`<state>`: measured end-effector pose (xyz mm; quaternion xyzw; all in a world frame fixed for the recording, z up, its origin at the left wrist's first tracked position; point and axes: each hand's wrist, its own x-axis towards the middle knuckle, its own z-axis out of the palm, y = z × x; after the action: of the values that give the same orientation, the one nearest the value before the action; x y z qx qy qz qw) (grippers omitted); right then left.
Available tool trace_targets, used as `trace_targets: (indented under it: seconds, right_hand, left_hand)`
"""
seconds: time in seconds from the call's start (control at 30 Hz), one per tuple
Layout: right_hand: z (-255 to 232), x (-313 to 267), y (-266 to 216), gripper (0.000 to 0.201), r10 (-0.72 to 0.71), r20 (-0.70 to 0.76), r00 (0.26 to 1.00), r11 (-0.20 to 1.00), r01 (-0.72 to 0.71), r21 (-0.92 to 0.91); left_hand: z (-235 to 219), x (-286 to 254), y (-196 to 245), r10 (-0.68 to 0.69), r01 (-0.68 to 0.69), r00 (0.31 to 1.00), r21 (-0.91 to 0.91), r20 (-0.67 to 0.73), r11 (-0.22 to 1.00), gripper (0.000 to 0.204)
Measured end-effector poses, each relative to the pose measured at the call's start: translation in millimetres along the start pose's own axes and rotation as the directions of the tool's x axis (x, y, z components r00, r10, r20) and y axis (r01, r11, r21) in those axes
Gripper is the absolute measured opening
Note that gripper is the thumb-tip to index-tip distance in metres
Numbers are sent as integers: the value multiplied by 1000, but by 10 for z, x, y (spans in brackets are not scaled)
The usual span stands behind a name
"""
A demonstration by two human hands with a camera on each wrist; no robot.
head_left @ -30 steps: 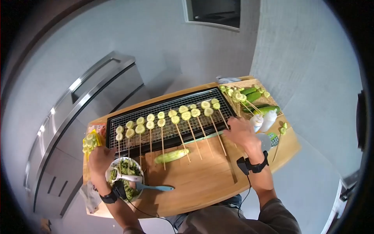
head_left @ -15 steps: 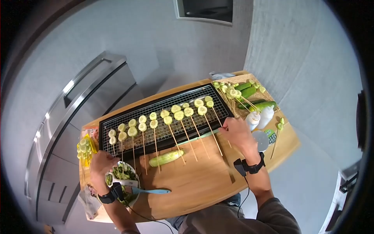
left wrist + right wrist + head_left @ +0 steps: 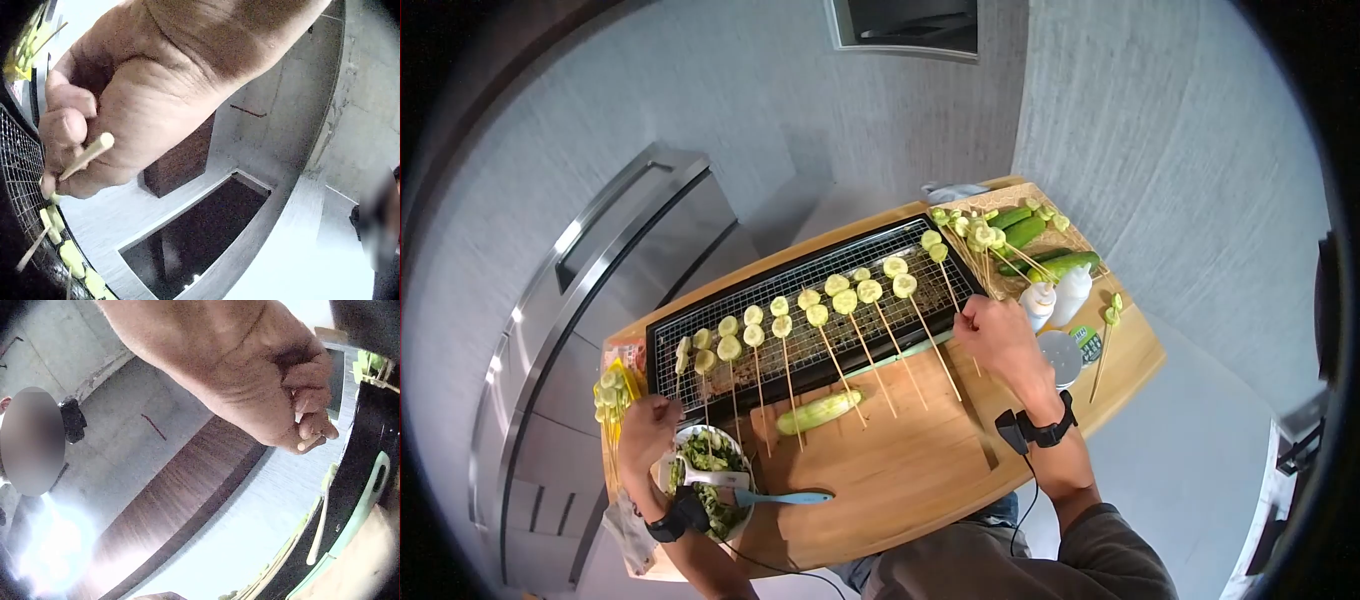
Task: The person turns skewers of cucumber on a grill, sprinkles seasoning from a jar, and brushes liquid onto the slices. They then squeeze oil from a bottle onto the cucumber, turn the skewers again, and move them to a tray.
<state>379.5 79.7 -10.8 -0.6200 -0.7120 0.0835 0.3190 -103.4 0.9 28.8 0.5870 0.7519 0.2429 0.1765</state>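
Note:
Wooden skewers threaded with cucumber slices lie in a row across a black wire-mesh grill (image 3: 800, 283). At its left end my left hand (image 3: 647, 432) pinches the leftmost skewer, whose slices (image 3: 682, 356) stand nearly edge-on. The stick end (image 3: 94, 152) pokes out from the curled fingers in the left wrist view. My right hand (image 3: 1003, 345) pinches the rightmost skewer by its lower end, its slices (image 3: 934, 246) resting over the mesh. Its stick tip (image 3: 305, 445) shows between thumb and fingers in the right wrist view.
A peeled cucumber (image 3: 820, 411) lies on the cutting board (image 3: 890, 460). A bowl of peelings (image 3: 745, 525), with a white-handled tool and blue-handled brush (image 3: 795, 498) across it, sits front left. Squeeze bottles (image 3: 1072, 293) and whole cucumbers (image 3: 1022, 234) are at the right.
The leftmost skewer's slices have turned from lying flat to nearly edge-on. The rightmost skewer has shifted away from its neighbour. The head view has also shifted, so the table sits further left.

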Motion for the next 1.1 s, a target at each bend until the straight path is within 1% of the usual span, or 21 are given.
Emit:
trace_targets:
  seconds: [0.07,0.1,0.17,0.2,0.3,0.37,0.5,0.57,0.63,0.7,0.77,0.8,0.87,0.93,1.0,1.07,1.1]
  right_hand:
    - [-27,-4,-20,10,-7,-16,1000,999,7,34]
    - [-32,-3,-24,10,-9,-18,1000,999,10,37]
    - [-43,-8,-37,9,-10,-19,1000,999,11,41]
    - [-49,-8,-46,9,-7,-15,1000,999,8,51]
    - [-57,-7,-52,10,-6,-10,1000,998,6,59]
    - [-54,-7,-42,10,-8,-8,1000,998,8,58]
    - [-20,-14,8,16,-46,18,999,999,46,4]
    - [0,-16,24,19,-57,31,998,998,57,-14]
    - [27,-16,41,17,-28,74,997,998,32,-54]
    - [57,-24,80,17,-20,79,997,998,25,-63]
    - [64,-40,103,16,-13,85,996,997,19,-72]
    - [66,-47,106,16,-9,86,996,996,16,-83]
    - [42,-50,78,16,-11,94,996,996,20,-90]
    - [-25,-47,11,15,108,148,983,994,-102,-45]
    - [-8,-51,25,15,105,136,985,994,-99,-50]
    - [0,-55,41,15,103,120,987,994,-97,-57]
    - [2,-59,49,16,74,105,992,996,-68,-55]
  left_hand:
    - [-52,-26,33,-61,69,996,-127,66,989,23]
    - [-73,-35,42,-61,69,996,-127,66,990,23]
    - [-107,-54,49,-69,86,994,-213,85,973,24]
    - [-117,-66,61,-69,86,994,-212,85,973,24]
    - [-118,-83,78,-78,96,992,-200,96,975,26]
    - [-111,-64,46,-120,150,980,-193,157,970,27]
    - [-91,-27,-1,-142,175,971,-169,190,970,27]
    - [-79,-12,12,-177,217,957,-159,231,963,27]
    - [-51,17,-27,-181,223,951,-148,250,964,28]
    - [7,74,-130,-186,228,946,-137,266,964,29]
    - [44,107,-139,-149,204,942,-162,300,965,30]
    - [49,105,-143,-153,208,942,-162,297,965,30]
    - [67,106,-66,-200,218,937,-29,287,976,31]
    - [101,114,-95,-210,224,937,-19,278,974,31]
    - [109,117,-89,-196,198,942,18,272,980,33]
    - [98,105,-33,-205,207,940,22,273,978,33]
    - [92,97,-23,-207,209,938,25,277,978,33]
